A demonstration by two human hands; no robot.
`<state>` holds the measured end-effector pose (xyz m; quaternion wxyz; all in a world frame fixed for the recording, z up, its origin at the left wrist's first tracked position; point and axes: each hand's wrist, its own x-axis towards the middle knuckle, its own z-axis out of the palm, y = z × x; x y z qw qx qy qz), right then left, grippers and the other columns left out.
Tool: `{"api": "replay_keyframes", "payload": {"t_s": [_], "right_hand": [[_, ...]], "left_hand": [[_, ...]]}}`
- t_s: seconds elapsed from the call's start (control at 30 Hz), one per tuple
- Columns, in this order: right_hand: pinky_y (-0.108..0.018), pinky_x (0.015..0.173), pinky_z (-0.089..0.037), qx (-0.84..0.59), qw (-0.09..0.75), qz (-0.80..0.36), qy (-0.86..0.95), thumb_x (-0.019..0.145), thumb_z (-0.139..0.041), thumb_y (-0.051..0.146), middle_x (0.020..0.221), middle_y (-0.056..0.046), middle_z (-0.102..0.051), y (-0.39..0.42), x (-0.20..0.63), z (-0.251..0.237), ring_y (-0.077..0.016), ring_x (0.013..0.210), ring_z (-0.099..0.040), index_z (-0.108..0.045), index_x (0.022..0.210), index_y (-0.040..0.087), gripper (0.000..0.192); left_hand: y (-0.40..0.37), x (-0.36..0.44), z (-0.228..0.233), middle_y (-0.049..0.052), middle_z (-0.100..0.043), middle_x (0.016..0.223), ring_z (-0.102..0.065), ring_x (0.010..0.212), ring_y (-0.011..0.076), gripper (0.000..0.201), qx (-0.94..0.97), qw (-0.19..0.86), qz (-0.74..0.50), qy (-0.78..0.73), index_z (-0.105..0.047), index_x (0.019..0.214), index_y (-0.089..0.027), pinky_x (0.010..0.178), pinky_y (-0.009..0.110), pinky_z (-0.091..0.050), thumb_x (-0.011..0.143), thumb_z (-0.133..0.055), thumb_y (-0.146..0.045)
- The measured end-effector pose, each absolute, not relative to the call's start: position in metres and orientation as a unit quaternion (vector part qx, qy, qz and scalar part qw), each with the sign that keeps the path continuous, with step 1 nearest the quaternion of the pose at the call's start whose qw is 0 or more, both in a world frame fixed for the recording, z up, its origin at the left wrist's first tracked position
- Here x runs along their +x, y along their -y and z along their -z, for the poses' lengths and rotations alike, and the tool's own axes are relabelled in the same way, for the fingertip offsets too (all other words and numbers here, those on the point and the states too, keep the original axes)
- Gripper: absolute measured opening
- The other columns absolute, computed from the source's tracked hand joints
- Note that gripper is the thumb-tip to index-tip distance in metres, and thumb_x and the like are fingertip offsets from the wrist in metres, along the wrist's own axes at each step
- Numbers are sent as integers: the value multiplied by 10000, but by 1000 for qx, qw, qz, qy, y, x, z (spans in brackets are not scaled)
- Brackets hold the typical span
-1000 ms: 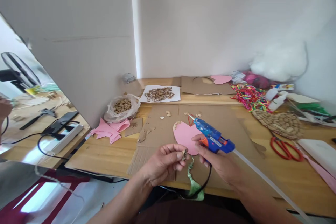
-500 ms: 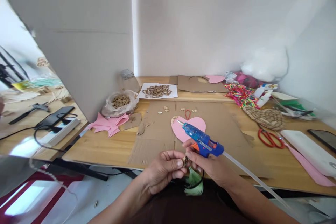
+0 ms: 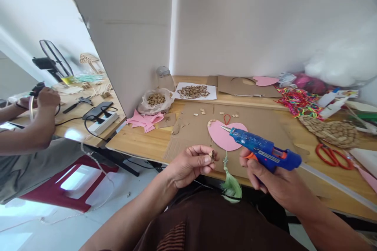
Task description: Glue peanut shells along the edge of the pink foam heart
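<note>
Left hand (image 3: pixel 190 164) pinches a small shell piece (image 3: pixel 211 154) at its fingertips, just left of the glue gun (image 3: pixel 263 150). Right hand (image 3: pixel 275 178) wraps the gun's grip, nozzle over the pink heart (image 3: pixel 224 138). Both hang past the table edge (image 3: pixel 138 156); bare cardboard (image 3: pixel 191 131) lies beyond.

glue gun (image 3: pixel 265 151): blue, orange trigger, held level, nozzle over pink heart.
shell piece (image 3: pixel 211 154): small, tan, pinched at fingertips.
</note>
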<state>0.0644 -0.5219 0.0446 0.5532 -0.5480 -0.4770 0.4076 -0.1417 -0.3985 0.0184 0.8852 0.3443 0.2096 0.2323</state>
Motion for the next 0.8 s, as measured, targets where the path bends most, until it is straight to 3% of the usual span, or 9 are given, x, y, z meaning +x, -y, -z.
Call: {"api": "replay_keyframes", "payload": {"t_s": [0.1,0.27,0.47,0.57,0.67,0.8], "right_hand": [[-257,383,-412,-548,506,-424,514,912,-660,538,829,-65,-670,535,73,-47,-129,479,-548,-698,1083,241,344],[-308,465,-497,-566,472,-407,539,905,-682,498,616,-33,-630,551,77,-40,-157,465,-537,-744,1090,239,324],[-261,390,-395,-553,502,-456,484,893,-696,510,532,1,-568,554,66,-46,-141,422,-480,-687,1122,247,348],[-235,349,-331,-553,507,-491,444,887,-673,572,652,-29,-632,553,65,-49,-109,402,-444,-650,1091,256,377],[-233,331,-338,-536,487,-525,447,867,-666,625,794,-51,-656,554,63,-51,-111,412,-494,-629,1066,262,416],[-236,399,-375,-574,475,-477,466,905,-634,597,714,-21,-630,559,56,-54,-105,448,-489,-634,1102,230,416]], "left_hand": [[398,-143,-22,65,-729,882,-687,666,86,347,346,885,-244,-196,-733,873,-109,597,136,-542,626,-941,-236],[400,-144,-21,60,-714,856,-659,658,73,347,343,889,-244,-181,-729,896,-108,593,130,-522,648,-928,-247],[402,-145,-24,65,-725,862,-656,649,70,356,326,893,-251,-185,-736,920,-115,597,131,-524,647,-928,-239],[402,-146,-26,63,-729,866,-660,650,67,328,325,894,-257,-173,-746,929,-116,598,128,-531,671,-915,-227],[401,-146,-27,62,-725,865,-658,650,63,294,333,891,-265,-160,-751,913,-103,589,120,-529,693,-902,-228],[400,-146,-28,63,-725,853,-660,649,64,279,337,891,-263,-156,-751,902,-98,591,120,-538,702,-897,-225]]}}
